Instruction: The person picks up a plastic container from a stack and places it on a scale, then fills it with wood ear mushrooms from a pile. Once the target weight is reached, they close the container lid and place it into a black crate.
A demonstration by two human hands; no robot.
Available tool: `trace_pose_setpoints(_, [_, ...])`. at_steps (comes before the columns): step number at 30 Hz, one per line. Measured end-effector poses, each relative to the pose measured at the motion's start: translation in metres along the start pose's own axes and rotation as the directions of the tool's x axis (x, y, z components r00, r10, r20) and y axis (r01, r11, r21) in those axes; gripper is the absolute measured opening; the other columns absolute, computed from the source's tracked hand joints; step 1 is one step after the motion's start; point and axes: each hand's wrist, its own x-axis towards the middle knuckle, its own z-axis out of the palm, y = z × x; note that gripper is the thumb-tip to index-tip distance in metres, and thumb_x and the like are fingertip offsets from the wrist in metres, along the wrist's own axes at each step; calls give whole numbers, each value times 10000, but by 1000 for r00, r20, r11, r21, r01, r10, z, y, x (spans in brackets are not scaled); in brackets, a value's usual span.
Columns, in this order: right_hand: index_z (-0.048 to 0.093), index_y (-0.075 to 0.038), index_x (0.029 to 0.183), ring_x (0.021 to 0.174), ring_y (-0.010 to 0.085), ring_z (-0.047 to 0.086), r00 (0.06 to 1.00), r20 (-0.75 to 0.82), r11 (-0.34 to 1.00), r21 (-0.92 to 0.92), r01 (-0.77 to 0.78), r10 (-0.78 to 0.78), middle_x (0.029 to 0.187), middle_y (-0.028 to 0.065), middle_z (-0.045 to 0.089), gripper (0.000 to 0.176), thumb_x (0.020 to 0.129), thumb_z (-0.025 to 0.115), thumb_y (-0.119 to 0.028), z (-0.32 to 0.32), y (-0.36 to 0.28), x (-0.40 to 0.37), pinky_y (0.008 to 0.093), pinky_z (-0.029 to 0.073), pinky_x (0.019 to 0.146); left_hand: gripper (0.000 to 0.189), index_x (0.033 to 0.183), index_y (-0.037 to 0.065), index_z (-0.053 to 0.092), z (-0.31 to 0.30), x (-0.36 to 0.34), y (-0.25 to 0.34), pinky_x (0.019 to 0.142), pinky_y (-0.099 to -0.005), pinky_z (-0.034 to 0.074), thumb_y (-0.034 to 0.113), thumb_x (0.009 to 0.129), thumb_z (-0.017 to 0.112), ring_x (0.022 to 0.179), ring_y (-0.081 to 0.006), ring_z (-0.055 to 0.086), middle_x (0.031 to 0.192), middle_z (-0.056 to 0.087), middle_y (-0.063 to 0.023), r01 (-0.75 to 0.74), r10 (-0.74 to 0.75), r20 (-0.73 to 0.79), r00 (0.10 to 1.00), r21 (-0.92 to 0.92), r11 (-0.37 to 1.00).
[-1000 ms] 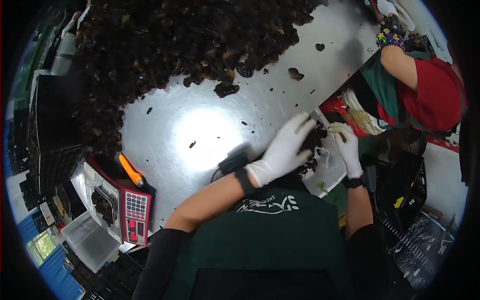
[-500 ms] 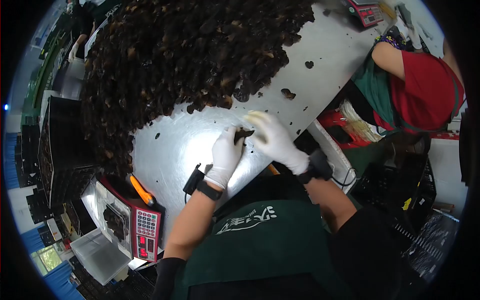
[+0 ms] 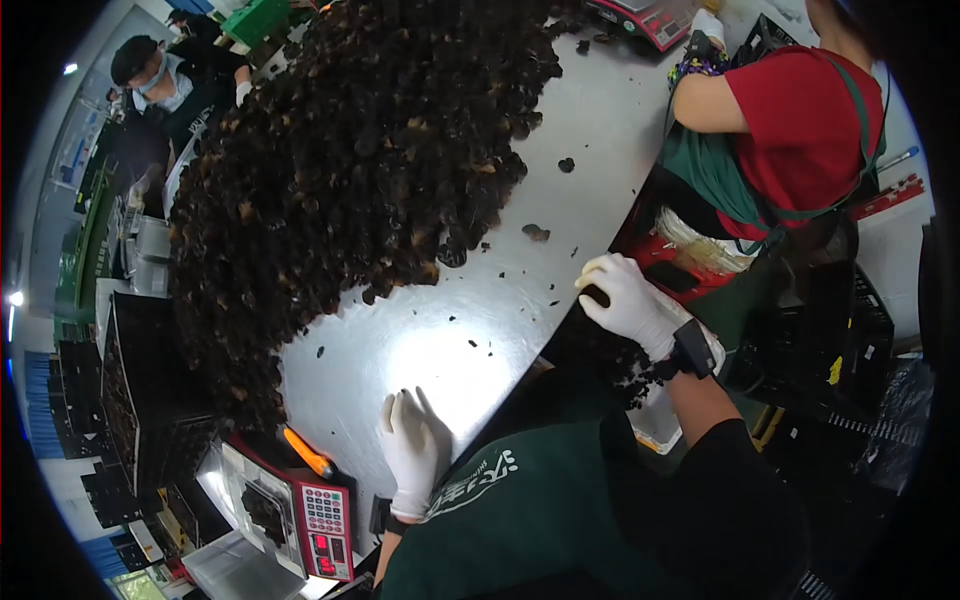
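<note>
My left hand (image 3: 410, 445), in a white glove, rests at the near edge of the metal table (image 3: 350, 370). Its fingers are stretched out, and nothing shows in them. Past the table's right edge, my right hand (image 3: 628, 308), also gloved, hangs above a white box (image 3: 660, 425) holding small dark bits (image 3: 632, 375). Its fingers curl toward the thumb around something dark that I cannot make out. A large pile of brown-black pieces resembling wood ear mushrooms (image 3: 350, 150) covers the far part of the table. A few loose pieces (image 3: 536, 232) lie apart from it.
A red scale (image 3: 325, 520) with a dark-filled tray stands at left, beside an orange-handled tool (image 3: 308, 452). Another scale (image 3: 650, 22) sits at the far right. A co-worker in red (image 3: 790, 130) is at right; another person (image 3: 170, 85) stands far left. Black crates (image 3: 830, 330) are at right.
My hands have parted: the right moved right, off the table and above the box, while the left moved down and left. The dark piece formerly at my left fingers no longer shows there. My view has shifted.
</note>
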Motion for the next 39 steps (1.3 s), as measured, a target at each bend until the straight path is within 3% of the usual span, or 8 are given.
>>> trace_pose_setpoints(3, [685, -96, 915, 1010, 276, 604, 986, -155, 971, 224, 86, -52, 1053, 60, 656, 169, 758, 731, -140, 11, -39, 31, 417, 472, 890, 583, 1349, 5, 471, -7, 11, 6, 1035, -504, 403, 13, 786, 624, 1229, -444, 475, 1355, 476, -250, -111, 108, 32, 994, 108, 988])
trace_pose_setpoints(8, [687, -60, 1130, 984, 374, 657, 830, 242, 634, 757, 162, -502, 1053, 189, 701, 454, 900, 654, -449, 77, -192, 70, 443, 510, 911, 536, 1364, 11, 492, 22, 48, 48, 1070, -481, 373, 127, 860, 634, 1290, -354, 475, 1357, 513, -232, -387, 345, 347, 872, 57, 920])
trace_pose_setpoints(12, [674, 9, 1097, 872, 248, 671, 248, 762, 439, 571, -694, -598, 944, 125, 717, 669, 979, 482, -621, 120, -228, 76, 390, 523, 856, 489, 1343, 11, 516, 41, 43, 56, 1050, -447, 393, 122, 881, 630, 1252, -319, 505, 1320, 542, -207, -405, 360, 446, 819, 4, 915])
trace_pose_setpoints(20, [715, -51, 989, 881, 300, 691, 577, 463, 482, 866, -132, -673, 933, 146, 721, 482, 933, 613, -519, 105, -253, 47, 403, 524, 789, 399, 1303, 9, 564, 15, 49, 66, 1009, -379, 434, 114, 922, 622, 1175, -248, 566, 1247, 601, -157, -315, 319, 450, 834, -86, 945])
trace_pose_setpoints(27, [729, -98, 982, 797, 359, 692, 594, 448, 592, 803, 61, -668, 823, 154, 715, 385, 834, 674, -449, 59, -265, 54, 449, 539, 721, 324, 1268, 8, 606, -2, 82, 85, 974, -320, 469, 107, 959, 615, 1108, -187, 620, 1183, 652, -114, 9, 214, 455, 865, -440, 898])
trace_pose_setpoints(30, [708, -69, 1013, 782, 371, 689, 565, 383, 557, 814, 168, -731, 771, 176, 694, 417, 833, 667, -443, 39, -272, 55, 458, 537, 718, 228, 1203, 6, 646, 16, 89, 54, 924, -261, 483, 52, 987, 586, 1033, -133, 638, 1105, 680, -65, 330, 155, 495, 855, -750, 572])
trace_pose_setpoints(35, [661, -53, 1047, 882, 361, 649, 691, 60, 410, 840, 355, -721, 939, 163, 658, 385, 818, 685, -361, 72, -265, 69, 452, 521, 773, 248, 1198, -20, 635, -28, 78, 62, 971, -297, 493, 60, 963, 628, 1065, -153, 646, 1135, 692, -70, 364, 2, 513, 858, -612, 703])
trace_pose_setpoints(39, [722, -78, 892, 880, 301, 667, 944, -190, 895, 310, 320, -272, 973, 119, 649, 224, 719, 746, -218, 53, -151, 133, 431, 560, 753, 317, 1220, 39, 618, -36, 64, 27, 907, -335, 501, 58, 904, 640, 1011, -256, 661, 1105, 678, -144, 74, 43, 304, 952, -362, 929])
